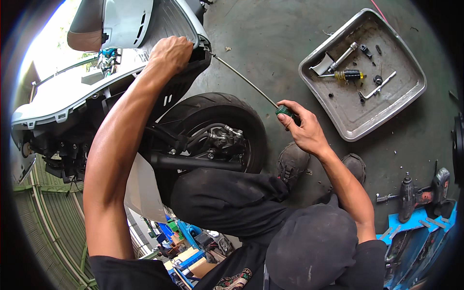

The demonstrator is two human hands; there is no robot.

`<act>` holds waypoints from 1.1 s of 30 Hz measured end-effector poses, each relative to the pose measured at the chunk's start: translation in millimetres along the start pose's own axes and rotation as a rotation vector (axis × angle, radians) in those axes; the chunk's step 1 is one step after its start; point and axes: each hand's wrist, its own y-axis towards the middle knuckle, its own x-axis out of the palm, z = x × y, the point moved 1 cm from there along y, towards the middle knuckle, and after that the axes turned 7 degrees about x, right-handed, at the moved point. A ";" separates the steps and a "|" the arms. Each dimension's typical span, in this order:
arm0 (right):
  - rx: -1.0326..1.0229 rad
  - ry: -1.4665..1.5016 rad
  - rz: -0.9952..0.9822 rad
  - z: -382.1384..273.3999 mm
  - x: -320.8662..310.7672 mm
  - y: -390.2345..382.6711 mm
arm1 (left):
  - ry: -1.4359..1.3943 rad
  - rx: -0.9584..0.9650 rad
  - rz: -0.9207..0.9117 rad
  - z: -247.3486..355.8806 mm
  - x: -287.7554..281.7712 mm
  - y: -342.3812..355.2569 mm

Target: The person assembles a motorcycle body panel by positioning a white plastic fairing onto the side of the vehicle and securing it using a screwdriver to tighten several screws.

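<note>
A green-handled screwdriver (285,112) is held in my right hand (308,126), with the fingers and thumb closed around its handle. Its long, thin metal shaft runs up and left to the edge of a scooter's body panel (198,32), where the tip meets a corner by a dark gap. My left hand (171,54) is closed over the panel edge beside that gap, the fingertips hidden. Below the hands is the scooter's black wheel (256,126), with brake parts and a hose at its hub.
On the floor to the right, a metal tray (349,134) holds a yellow-and-black screwdriver (349,75), a socket tool (344,56) and small parts. Power tools (407,195) lie on a blue cart (402,222) at the lower right. My bent knee (208,189) is close to the wheel.
</note>
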 end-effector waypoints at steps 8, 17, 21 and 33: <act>-0.008 -0.010 0.015 4.2 -1.6 -3.8 | -0.005 0.036 -0.124 -2.4 -1.5 8.4; -0.055 -0.064 0.176 7.5 -31.0 -8.5 | -0.306 0.091 -0.228 -23.4 -12.4 4.1; -0.093 -0.342 0.385 13.3 -90.4 -38.9 | -0.559 -0.086 -0.568 -36.6 -16.5 10.0; 0.263 -0.987 0.492 3.2 -177.1 -76.4 | -0.854 -0.074 -0.774 -63.7 -27.9 0.0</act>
